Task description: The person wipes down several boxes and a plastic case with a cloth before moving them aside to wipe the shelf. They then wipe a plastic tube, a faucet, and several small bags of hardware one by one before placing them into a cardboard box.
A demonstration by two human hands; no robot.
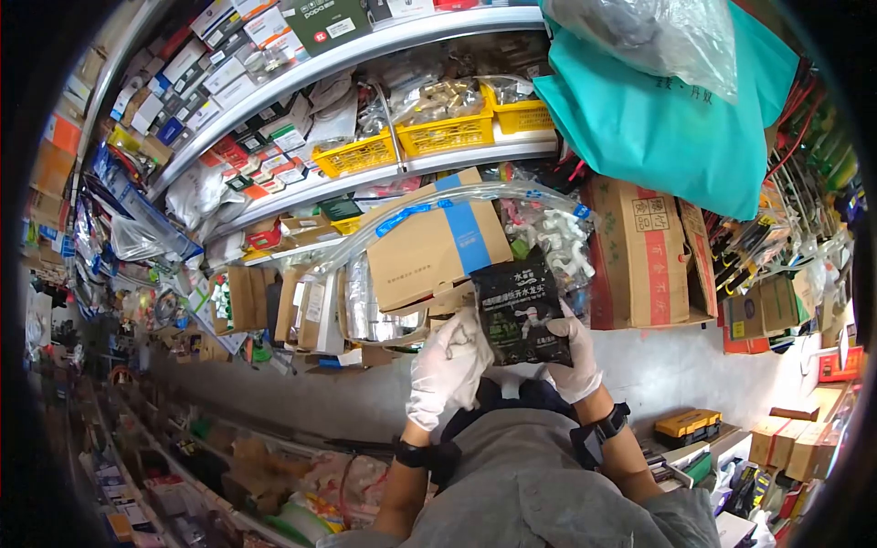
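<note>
Black packet (523, 315) with a printed label is held up in front of the stocked shelves (457, 157), face toward the camera, apparently so the print can be read. Gloved right hand (574, 365) is clamped on its right edge. Gloved left hand (449, 365) is curled closed against its left edge.

Chinese txt on black pkt (523, 310)

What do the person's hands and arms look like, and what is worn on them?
Both the left hand and the right hand wear thin white gloves. The left wrist carries a black band; the right wrist a black strap like a watch. No sleeve covers the forearms.
</note>
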